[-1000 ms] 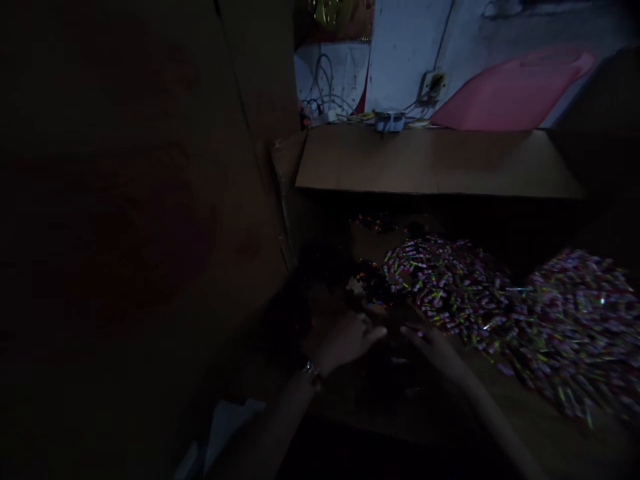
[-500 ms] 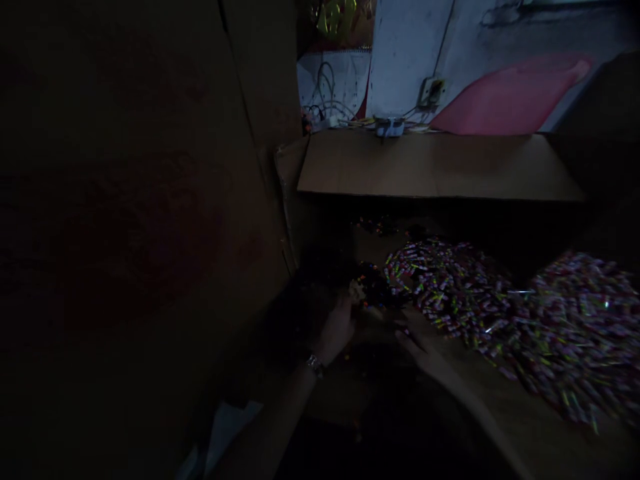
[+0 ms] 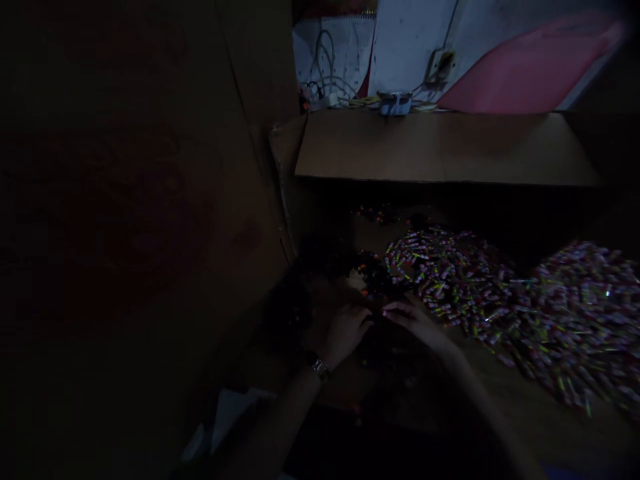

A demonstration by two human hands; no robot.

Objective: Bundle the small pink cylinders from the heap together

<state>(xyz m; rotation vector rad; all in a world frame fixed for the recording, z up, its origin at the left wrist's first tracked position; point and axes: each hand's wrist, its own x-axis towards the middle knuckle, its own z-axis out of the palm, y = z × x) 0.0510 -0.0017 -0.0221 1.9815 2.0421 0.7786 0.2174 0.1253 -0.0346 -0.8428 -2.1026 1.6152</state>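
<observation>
Both hands have come closer together since half a second ago: the left hand (image 3: 345, 330) has moved a little right and toward the person, and the right hand (image 3: 413, 319) has slid left and up, so that their fingertips now almost meet at the dark edge of the sweets (image 3: 450, 277). Before, there was a clear gap between them. The camera has also tipped slightly, so the cardboard flap (image 3: 440, 147) sits higher in the picture.

The left hand lies with fingers loosely bent, palm down, a watch (image 3: 320, 369) on its wrist; I cannot tell if it holds anything, because this place is very dark. The right hand is also palm down with fingers stretched toward the left hand, and whether something is pinched under them is not visible.

As for progress, I judge the work to be in its early or middle part. A big pile of small coloured wrapped sweets spreads from just beyond the fingers to the right, and a second heap (image 3: 580, 320) lies further right, well apart from the hands. Only a few scattered pieces (image 3: 373, 213) lie behind, near the flap. No gathered or packed portion shows, so most of the sweets seem still to be handled.
</observation>
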